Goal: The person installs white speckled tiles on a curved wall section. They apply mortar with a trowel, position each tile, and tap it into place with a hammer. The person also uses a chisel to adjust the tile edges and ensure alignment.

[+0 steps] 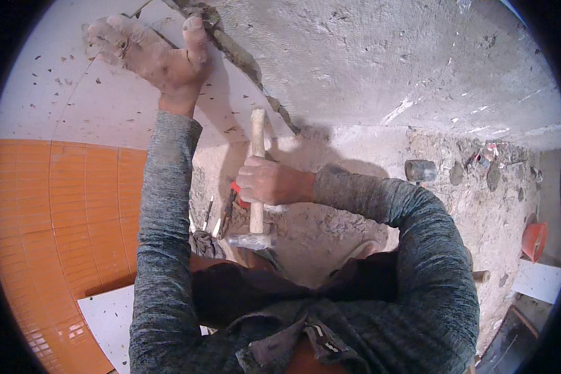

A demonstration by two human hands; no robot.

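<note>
My left hand rests against the white speckled tile at the upper left. Its thumb is stretched away from the fingers and nothing shows in its grip. Beyond the thumb, the tile has an uneven edge with rough mortar along it. My right hand is wrapped round the pale wooden handle of a hammer. The metal hammer head points towards my body, and the handle's end points away. The hammer is held apart from the tile.
Orange tiles cover the area at left, with a white tile piece below. A bare grey wall rises ahead. Tools with red and dark handles lie behind the hammer. A short grey pipe and a red container are at right.
</note>
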